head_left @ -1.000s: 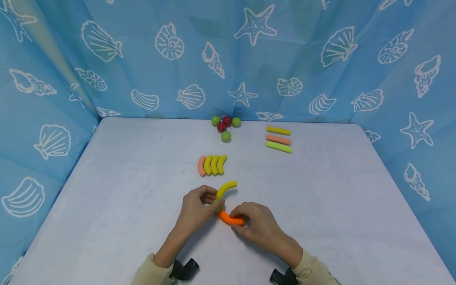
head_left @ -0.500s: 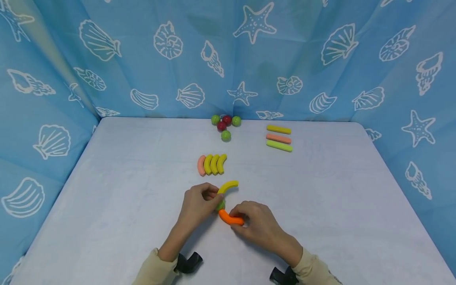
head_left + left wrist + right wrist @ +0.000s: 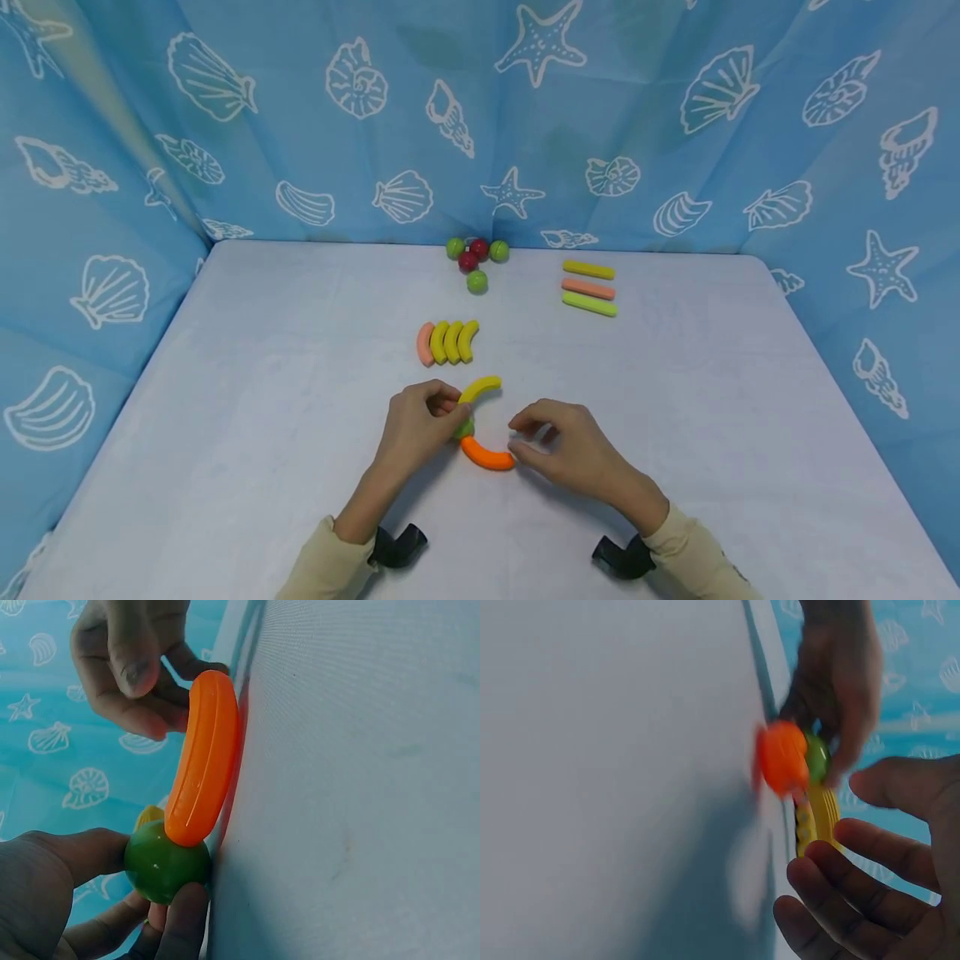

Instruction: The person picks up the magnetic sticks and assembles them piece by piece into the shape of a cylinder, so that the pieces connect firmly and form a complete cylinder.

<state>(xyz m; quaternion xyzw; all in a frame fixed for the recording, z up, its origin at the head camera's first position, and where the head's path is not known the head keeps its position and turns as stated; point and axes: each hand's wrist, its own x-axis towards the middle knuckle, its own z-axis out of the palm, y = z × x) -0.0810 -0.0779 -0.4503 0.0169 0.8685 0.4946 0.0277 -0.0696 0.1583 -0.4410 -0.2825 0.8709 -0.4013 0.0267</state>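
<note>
My left hand (image 3: 420,429) pinches a green ball (image 3: 166,862) between thumb and fingers. An orange curved stick (image 3: 487,458) meets the ball on its near side and bends away to the right. From the ball's far side a yellow curved stick (image 3: 482,386) arcs up and right, so the joined pieces form an open curve. My right hand (image 3: 577,446) is beside the orange stick's free end, its thumb and fingers parted with nothing between them. In the right wrist view the orange stick (image 3: 784,759) is blurred and seen end-on.
Behind the hands lie several yellow curved sticks (image 3: 452,342) beside a salmon one (image 3: 425,344). Red balls (image 3: 468,261) and green balls (image 3: 477,282) cluster at the table's back edge. Three straight sticks (image 3: 588,288) lie at back right. A blue shell-print curtain (image 3: 480,125) hangs behind.
My right hand has let go of the orange curved stick and drawn back up and to the right. The left hand keeps its pinch on the green ball, nearly still.
</note>
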